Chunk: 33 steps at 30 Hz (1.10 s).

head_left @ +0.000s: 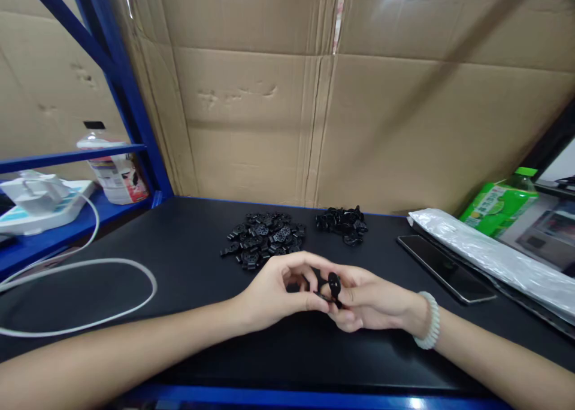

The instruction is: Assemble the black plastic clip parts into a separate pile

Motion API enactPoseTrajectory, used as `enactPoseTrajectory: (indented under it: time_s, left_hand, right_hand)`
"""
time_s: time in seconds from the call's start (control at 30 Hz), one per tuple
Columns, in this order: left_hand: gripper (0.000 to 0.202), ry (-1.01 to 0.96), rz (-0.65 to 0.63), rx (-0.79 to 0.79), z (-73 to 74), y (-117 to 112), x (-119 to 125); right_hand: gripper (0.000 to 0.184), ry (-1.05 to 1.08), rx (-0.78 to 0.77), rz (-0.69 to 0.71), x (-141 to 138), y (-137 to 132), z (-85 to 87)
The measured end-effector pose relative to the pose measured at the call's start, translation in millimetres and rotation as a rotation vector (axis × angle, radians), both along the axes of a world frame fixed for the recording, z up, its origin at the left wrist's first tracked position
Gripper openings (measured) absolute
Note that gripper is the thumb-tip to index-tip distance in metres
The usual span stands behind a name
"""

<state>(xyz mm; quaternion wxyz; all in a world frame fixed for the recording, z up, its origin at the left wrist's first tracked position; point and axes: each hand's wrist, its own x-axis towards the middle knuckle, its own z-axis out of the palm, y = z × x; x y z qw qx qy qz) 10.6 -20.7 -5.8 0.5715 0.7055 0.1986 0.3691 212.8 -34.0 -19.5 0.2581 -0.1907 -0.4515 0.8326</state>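
Both hands meet over the front middle of the black table. My left hand (281, 290) is closed, its thumb and fingers pinching the left side of a small black plastic part (334, 284). My right hand (368, 296) grips the same part from the other side, thumb against it. A rounded end of the part sticks up between the hands; fingers hide the rest, so I cannot tell whether it is one piece or two. Behind my left hand lies a pile of black perforated plastic pieces (269, 236). Farther right is a smaller heap of glossy black curved pieces (342, 221).
At right lie a phone (444, 267), a silvery plastic-wrapped package (494, 254) and a green bottle (501, 203). A white cable (150, 272) loops over the table's left side. A power strip (54, 206) and a large bottle (117, 170) stand on the blue shelf. Cardboard (247, 111) walls the back.
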Motion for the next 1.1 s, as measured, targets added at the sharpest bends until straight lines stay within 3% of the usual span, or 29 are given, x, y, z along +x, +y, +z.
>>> enactPoseTrajectory:
  time_s: [0.1, 0.27, 0.37, 0.5, 0.7, 1.1]
  left_hand:
    - [0.021, -0.025, 0.076, -0.064, 1.1, 0.0, 1.6]
    - [0.026, -0.033, 0.251, -0.208, 1.0, -0.9, 3.2]
    - [0.025, 0.001, 0.292, -0.228, 0.0, -0.9, 3.8]
    - [0.017, 0.012, 0.298, -0.219, -1.1, -1.7, 4.7]
    - [0.017, -0.022, 0.296, -0.200, 1.8, -6.0, 4.8]
    - [0.013, -0.026, 0.323, -0.188, -0.1, -6.8, 6.9]
  right_hand:
    - [0.039, -0.068, 0.099, -0.020, -3.2, -2.0, 0.1]
    - [0.027, -0.352, 0.522, -0.364, -8.6, -9.2, 3.6]
    - [0.029, -0.479, 0.685, -0.412, -10.9, -12.8, 5.1]
    - [0.028, -0.512, 0.695, -0.400, -12.1, -12.6, 4.5]
    - [0.024, -0.543, 0.727, -0.545, -10.8, -7.0, 2.8]
    - [0.021, -0.587, 0.770, -0.645, -13.2, -11.9, 4.0]
